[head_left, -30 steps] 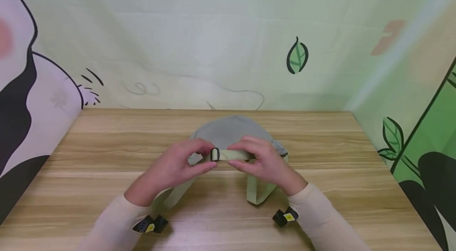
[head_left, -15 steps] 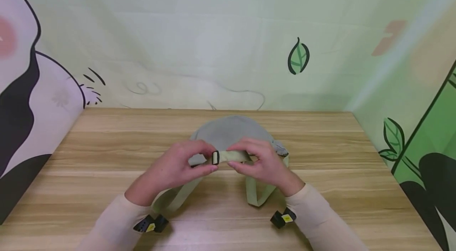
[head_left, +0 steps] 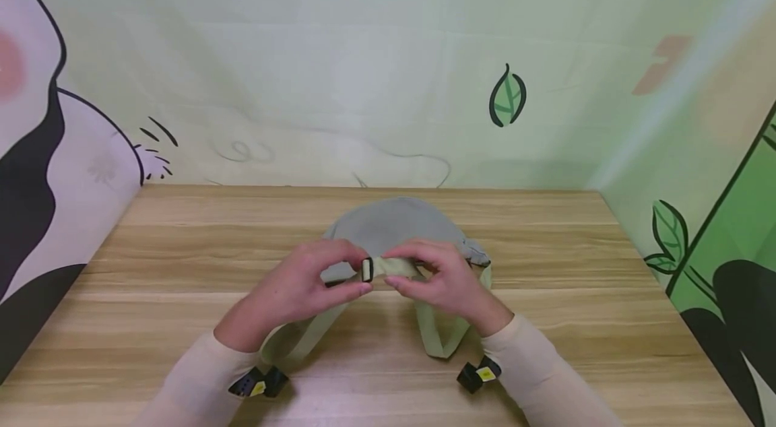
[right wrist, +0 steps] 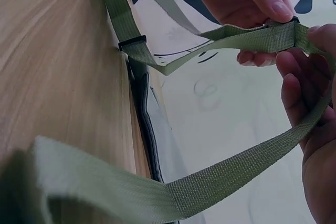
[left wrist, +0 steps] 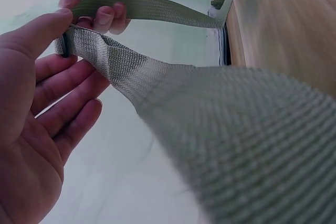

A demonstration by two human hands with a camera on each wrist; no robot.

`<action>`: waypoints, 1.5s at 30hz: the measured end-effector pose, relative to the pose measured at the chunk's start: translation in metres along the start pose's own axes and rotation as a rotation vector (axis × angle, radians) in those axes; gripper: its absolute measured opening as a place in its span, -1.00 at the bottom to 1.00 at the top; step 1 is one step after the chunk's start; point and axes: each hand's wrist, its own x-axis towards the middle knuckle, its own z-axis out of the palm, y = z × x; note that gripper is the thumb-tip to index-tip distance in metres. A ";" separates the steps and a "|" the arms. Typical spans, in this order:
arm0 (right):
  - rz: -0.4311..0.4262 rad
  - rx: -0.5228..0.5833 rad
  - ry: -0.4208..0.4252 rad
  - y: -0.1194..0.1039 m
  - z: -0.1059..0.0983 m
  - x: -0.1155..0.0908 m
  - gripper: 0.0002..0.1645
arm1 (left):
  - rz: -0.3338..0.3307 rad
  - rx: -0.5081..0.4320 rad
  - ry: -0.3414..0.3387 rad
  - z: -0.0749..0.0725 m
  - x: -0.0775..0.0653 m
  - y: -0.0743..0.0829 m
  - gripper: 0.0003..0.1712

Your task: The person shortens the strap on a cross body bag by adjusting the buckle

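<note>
A grey bag (head_left: 394, 218) with pale green webbing straps lies on the table. My left hand (head_left: 300, 285) pinches a black strap buckle (head_left: 367, 270) between thumb and forefinger; its other fingers spread behind, as the left wrist view shows. Just to the right, my right hand (head_left: 445, 282) pinches the green strap (head_left: 388, 267) that runs through the buckle. In the right wrist view both hands hold the strap (right wrist: 252, 40) close together, off the table. A loop of strap (head_left: 433, 339) hangs below my right hand. The hands hide the bag's near side.
The wooden table (head_left: 182, 232) reaches back to a printed backdrop (head_left: 364, 77) with leaf drawings. A second black slider (right wrist: 132, 42) sits on the strap near the bag in the right wrist view. Small black devices with yellow labels (head_left: 257, 388) are on both wrists.
My right hand has moved slightly left toward the buckle, and the strap between the hands now looks shorter and a little slack. The buckle has shifted slightly right and down.
</note>
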 end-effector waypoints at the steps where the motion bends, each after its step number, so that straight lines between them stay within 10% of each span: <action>1: 0.014 0.013 -0.001 -0.001 0.000 0.000 -0.61 | 0.001 0.002 0.002 0.000 0.000 0.000 -0.69; 25: 0.343 0.158 0.082 -0.018 0.012 0.003 -0.65 | -0.015 0.072 0.027 -0.001 -0.003 -0.001 -0.60; 45: 0.330 0.122 0.071 -0.019 0.017 0.005 -0.66 | -0.012 0.078 0.066 0.003 0.003 0.004 -0.64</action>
